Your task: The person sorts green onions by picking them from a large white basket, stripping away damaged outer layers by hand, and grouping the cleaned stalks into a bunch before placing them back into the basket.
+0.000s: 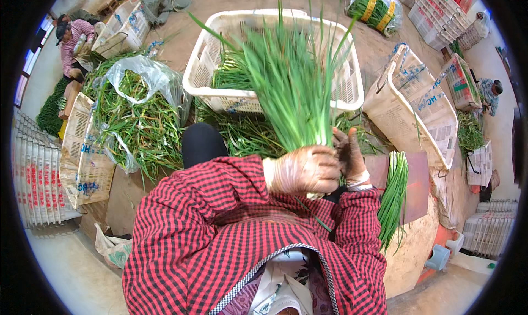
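My left hand point(307, 169), in what looks like a thin pale glove, is closed around the lower part of a large bunch of Chinese chives point(288, 92). The white stalk ends show below the fist, and the blurred green leaves fan upward. Beside the bunch, my right hand point(352, 158) has its thumb raised apart from its fingers; whether it touches the stalks I cannot tell. Beyond both hands stands a white plastic crate point(231, 93) with more chives point(233, 73) lying inside. To the right, a smaller chive bunch point(394, 199) rests on a board point(416, 187).
A plastic bag of loose chive trimmings point(136, 108) bulges at left. Another white crate point(412, 104) leans open on the right. A wrapped chive bundle point(375, 9) lies at the back. Co-workers sit at far left point(74, 42) and far right point(491, 94).
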Available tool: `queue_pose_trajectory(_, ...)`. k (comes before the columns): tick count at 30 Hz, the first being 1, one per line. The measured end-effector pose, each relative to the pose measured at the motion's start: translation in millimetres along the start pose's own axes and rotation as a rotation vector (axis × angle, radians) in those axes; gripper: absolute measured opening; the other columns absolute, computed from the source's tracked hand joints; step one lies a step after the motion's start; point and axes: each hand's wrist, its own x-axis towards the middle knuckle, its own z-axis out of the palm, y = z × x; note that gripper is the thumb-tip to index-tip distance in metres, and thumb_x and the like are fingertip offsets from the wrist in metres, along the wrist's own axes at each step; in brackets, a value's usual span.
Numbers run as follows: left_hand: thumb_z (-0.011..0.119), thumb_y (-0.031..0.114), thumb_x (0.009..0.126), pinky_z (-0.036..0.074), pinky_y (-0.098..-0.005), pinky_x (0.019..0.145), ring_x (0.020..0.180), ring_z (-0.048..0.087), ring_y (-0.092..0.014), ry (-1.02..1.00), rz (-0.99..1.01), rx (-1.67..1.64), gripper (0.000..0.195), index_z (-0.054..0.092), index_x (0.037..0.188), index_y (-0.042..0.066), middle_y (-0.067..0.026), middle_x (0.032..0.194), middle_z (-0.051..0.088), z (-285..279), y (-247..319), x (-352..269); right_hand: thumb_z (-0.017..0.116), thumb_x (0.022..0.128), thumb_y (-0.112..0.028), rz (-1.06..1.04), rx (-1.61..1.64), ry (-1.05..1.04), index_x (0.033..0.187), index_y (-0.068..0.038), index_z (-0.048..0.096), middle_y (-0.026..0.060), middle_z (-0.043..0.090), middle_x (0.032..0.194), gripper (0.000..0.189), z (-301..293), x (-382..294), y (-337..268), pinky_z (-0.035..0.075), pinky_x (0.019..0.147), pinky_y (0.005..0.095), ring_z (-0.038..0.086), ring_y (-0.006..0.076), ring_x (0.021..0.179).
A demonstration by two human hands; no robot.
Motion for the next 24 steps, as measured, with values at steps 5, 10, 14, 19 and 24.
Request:
queue_pose_trajectory(5, 0.056, 0.022, 0.071, 0.041, -0.0424, 0.096, 0.099, 0.057, -0.021, -0.205, -0.057, -0.083, 0.012, 0.056, 0.080, 0.014, -0.0031, 0.092, 0.059, 54, 39, -56, 0.056, 0.089, -0.043, 0.055, -0.186, 0.102, 0.126, -0.005, 0.049, 0.0054, 0.059, 0.113, 0.053, 18, 20, 39, 0.042, 0.090, 0.0303, 0.055, 0.0148, 0.101)
queue_pose_trajectory(10, 0.056, 0.023, 0.071, 0.030, -0.0466, 0.106, 0.105, 0.054, -0.017, -0.226, -0.066, -0.054, 0.010, 0.053, 0.078, 0.017, 0.0020, 0.089, 0.057, 46, 43, -65, 0.064, 0.078, -0.004, -0.252, -0.279, 0.259, 0.116, 0.000, 0.052, 0.0056, 0.063, 0.097, 0.040, 36, 36, 37, 0.049, 0.074, 0.0268, 0.060, 0.0143, 0.082)
queue_pose_trajectory(14, 0.057, 0.021, 0.070, 0.026, -0.0489, 0.109, 0.108, 0.052, -0.015, -0.141, -0.106, -0.046, 0.011, 0.053, 0.080, 0.019, 0.0036, 0.088, 0.056, 42, 39, -68, 0.062, 0.080, -0.008, -0.210, -0.239, 0.379, 0.109, 0.001, 0.058, 0.0070, 0.064, 0.098, 0.030, 16, 24, 25, 0.048, 0.078, 0.0276, 0.061, 0.0163, 0.083)
queue_pose_trajectory(19, 0.057, 0.022, 0.070, 0.028, -0.0469, 0.108, 0.106, 0.052, -0.013, -0.282, -0.113, -0.078, 0.008, 0.053, 0.077, 0.019, 0.0042, 0.088, 0.055, 53, 41, -75, 0.068, 0.081, -0.029, 0.117, -0.695, 0.466, 0.106, 0.003, 0.061, 0.0092, 0.066, 0.095, 0.040, -43, 9, 29, 0.047, 0.076, 0.0272, 0.060, 0.0168, 0.085)
queue_pose_trajectory(24, 0.056, 0.023, 0.071, 0.032, -0.0442, 0.106, 0.105, 0.052, -0.014, -0.350, -0.129, -0.094, 0.007, 0.053, 0.075, 0.018, 0.0035, 0.087, 0.055, 48, 42, -73, 0.066, 0.081, -0.025, -0.254, -1.086, 0.490, 0.100, -0.008, 0.066, -0.0003, 0.056, 0.060, 0.026, -8, 8, -13, 0.043, 0.053, 0.0238, 0.051, 0.0078, 0.055)
